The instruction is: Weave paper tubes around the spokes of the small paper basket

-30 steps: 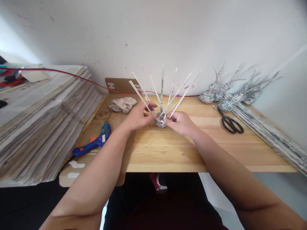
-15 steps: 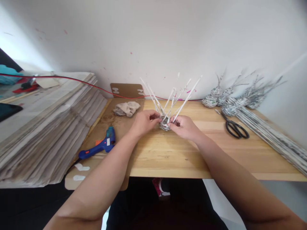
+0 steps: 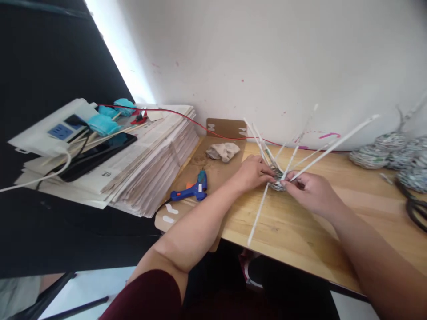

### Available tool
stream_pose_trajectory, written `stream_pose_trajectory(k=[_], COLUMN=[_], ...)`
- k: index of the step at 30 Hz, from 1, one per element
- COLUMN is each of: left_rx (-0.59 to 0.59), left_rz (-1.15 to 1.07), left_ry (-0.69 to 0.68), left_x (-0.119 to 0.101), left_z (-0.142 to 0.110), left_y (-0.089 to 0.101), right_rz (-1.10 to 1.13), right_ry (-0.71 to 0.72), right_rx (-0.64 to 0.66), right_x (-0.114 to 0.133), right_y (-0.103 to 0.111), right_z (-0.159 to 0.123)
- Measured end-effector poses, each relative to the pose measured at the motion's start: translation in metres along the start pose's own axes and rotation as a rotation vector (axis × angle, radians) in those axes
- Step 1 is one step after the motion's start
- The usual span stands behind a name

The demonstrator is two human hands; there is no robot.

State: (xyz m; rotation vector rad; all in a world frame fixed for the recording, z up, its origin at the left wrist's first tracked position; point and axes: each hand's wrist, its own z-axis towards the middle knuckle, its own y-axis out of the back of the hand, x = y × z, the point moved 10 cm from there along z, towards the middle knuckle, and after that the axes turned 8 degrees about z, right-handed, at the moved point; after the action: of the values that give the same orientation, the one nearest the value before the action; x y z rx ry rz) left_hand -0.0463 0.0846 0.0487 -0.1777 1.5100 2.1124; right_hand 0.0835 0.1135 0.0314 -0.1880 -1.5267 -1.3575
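Observation:
A small woven piece of rolled paper strips (image 3: 277, 186) rests on the wooden table between my two hands. Long white paper sticks fan up and outward from it, and one white paper stick (image 3: 257, 218) points down toward the table's front edge. My left hand (image 3: 256, 172) pinches at the piece's left side, its fingertips closed at the base of the sticks. On the right, my right hand (image 3: 308, 190) has thumb and fingers closed round the base of a long paper stick (image 3: 336, 144). The fingers partly hide the weave.
Left of my hands, a blue glue gun (image 3: 193, 192) and a crumpled cloth (image 3: 223, 152) lie on a brown board (image 3: 200, 155). Further left stands a newspaper stack (image 3: 160, 178) bearing a phone (image 3: 110, 149) and power strip (image 3: 62, 129). Woven pieces (image 3: 373, 155) and black scissors (image 3: 416, 209) sit right.
The view has swung left, so the hands appear further right. One paper stick now points down toward the front edge, where before all visible sticks pointed up. Both hands stay at the woven piece.

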Motion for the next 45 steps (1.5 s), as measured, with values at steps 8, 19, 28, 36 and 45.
stream_pose_trajectory(k=[8,19,28,36,45], left_rx=[-0.014,0.1,0.15,0.087,0.035], left_rz=[-0.123,-0.416,-0.544,-0.449,-0.143], left_ry=[0.055,0.106,0.304,0.238,-0.016], left_x=[0.003,0.01,0.023,0.023,0.0], left_z=[-0.005,-0.005,-0.011,-0.008,-0.004], left_y=[0.002,-0.021,-0.031,-0.02,-0.007], right_rz=[0.045,0.093,0.105,0.128,0.277], right_ry=[-0.018,-0.035,-0.024,-0.025,-0.092], right_rx=[-0.015,-0.03,-0.023,-0.026,0.018], right_x=[0.002,0.004,0.007,0.002,-0.014], right_y=[-0.001,-0.001,-0.005,-0.003,-0.005], right_z=[-0.002,-0.003,-0.004,-0.002,0.003])
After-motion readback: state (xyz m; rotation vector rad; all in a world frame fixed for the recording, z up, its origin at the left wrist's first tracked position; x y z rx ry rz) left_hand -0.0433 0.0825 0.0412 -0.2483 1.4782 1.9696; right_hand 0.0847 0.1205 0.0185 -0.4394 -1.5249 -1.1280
